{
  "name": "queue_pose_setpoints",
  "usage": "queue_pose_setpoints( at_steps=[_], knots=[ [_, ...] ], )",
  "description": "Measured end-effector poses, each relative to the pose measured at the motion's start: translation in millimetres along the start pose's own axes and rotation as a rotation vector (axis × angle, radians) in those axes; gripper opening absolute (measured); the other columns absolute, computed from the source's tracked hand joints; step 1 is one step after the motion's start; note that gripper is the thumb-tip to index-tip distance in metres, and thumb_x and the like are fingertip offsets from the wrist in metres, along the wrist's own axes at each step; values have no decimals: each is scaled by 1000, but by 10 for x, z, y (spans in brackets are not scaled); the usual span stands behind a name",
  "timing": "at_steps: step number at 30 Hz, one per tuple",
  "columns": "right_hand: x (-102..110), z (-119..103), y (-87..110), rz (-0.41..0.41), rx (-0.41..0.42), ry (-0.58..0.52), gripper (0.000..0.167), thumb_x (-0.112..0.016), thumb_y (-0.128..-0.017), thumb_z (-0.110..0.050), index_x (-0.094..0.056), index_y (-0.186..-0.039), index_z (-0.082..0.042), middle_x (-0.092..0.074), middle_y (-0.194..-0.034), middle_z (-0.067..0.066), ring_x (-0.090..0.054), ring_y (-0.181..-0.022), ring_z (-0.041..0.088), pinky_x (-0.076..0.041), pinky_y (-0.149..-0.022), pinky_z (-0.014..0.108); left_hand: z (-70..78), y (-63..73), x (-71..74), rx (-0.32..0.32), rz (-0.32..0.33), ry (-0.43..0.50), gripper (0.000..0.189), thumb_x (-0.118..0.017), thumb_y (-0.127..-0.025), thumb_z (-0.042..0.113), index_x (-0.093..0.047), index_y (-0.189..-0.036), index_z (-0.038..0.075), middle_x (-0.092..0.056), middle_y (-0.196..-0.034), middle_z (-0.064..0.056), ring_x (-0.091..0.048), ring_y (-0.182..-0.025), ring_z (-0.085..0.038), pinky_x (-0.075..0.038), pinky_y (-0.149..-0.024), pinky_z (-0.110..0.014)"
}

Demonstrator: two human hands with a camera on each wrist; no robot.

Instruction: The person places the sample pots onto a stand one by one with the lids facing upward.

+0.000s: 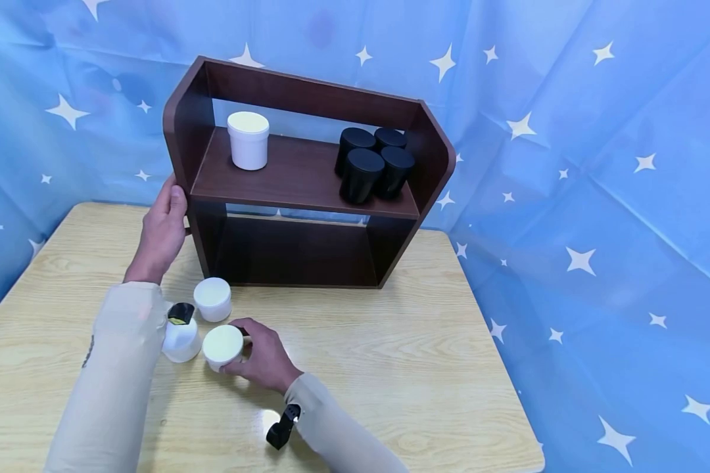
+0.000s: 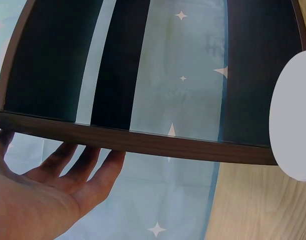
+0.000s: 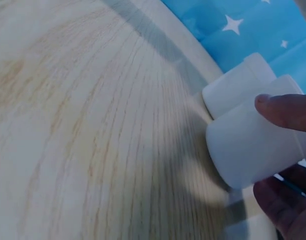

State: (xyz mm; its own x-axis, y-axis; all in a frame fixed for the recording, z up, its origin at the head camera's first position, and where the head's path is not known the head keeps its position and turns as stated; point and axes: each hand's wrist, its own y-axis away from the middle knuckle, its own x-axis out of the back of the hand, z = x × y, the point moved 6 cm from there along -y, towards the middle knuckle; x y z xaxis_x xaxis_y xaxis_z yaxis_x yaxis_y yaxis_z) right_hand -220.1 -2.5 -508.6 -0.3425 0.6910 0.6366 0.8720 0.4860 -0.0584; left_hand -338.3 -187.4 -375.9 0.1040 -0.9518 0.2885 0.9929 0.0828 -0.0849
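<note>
Around a white lidded jar [image 1: 223, 345], my right hand [image 1: 266, 355] has its thumb on one side and fingers on the other. In the right wrist view, this jar [image 3: 252, 142] leans, its base close over the tabletop, overlapping another white jar [image 3: 237, 85]. My left hand [image 1: 161, 230] touches the outer left side of a dark brown two-tier shelf [image 1: 307, 172], fingers [image 2: 105, 175] extended against the panel. Two more white jars stand by the shelf's front left: one near its foot [image 1: 213, 301], the other [image 1: 181, 343] partly hidden by the left wrist's camera.
On the upper tier, a white jar [image 1: 248, 141] stands left and several black jars [image 1: 362, 174] cluster right. The lower tier [image 1: 296, 253] shows dark bare board. The wooden table [image 1: 426, 368] extends right of my right hand. A blue star-patterned curtain [image 1: 568, 197] hangs behind.
</note>
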Motion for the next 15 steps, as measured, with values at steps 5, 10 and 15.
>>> queue_pose_setpoints(
  at_steps=[5,10,15],
  knots=[
    [86,47,34,14,-22,-35,66,-89,-75,-12,-56,-132,-14,-67,-128,-1,-61,-114,3,-52,-95,15,24,-26,-62,-3,-15,-8,51,-15,-103,62,-7,-154,57,-16,-171,-2,-21,-156,-36,-31,-115,-71],
    [122,67,53,20,-22,-64,66,-89,-75,-11,-57,-132,-13,-67,-128,0,-62,-114,3,-54,-92,14,20,-7,-42,7,-19,-11,50,-14,-103,61,-7,-153,59,-17,-171,-1,-22,-155,-37,-32,-115,-70],
    [123,61,80,17,-9,-89,66,-89,-74,-11,-56,-131,-12,-68,-127,2,-63,-115,4,-54,-90,13,15,28,-9,10,-18,-15,50,-13,-104,60,-8,-153,58,-18,-170,-2,-22,-155,-36,-33,-114,-70]
  ],
)
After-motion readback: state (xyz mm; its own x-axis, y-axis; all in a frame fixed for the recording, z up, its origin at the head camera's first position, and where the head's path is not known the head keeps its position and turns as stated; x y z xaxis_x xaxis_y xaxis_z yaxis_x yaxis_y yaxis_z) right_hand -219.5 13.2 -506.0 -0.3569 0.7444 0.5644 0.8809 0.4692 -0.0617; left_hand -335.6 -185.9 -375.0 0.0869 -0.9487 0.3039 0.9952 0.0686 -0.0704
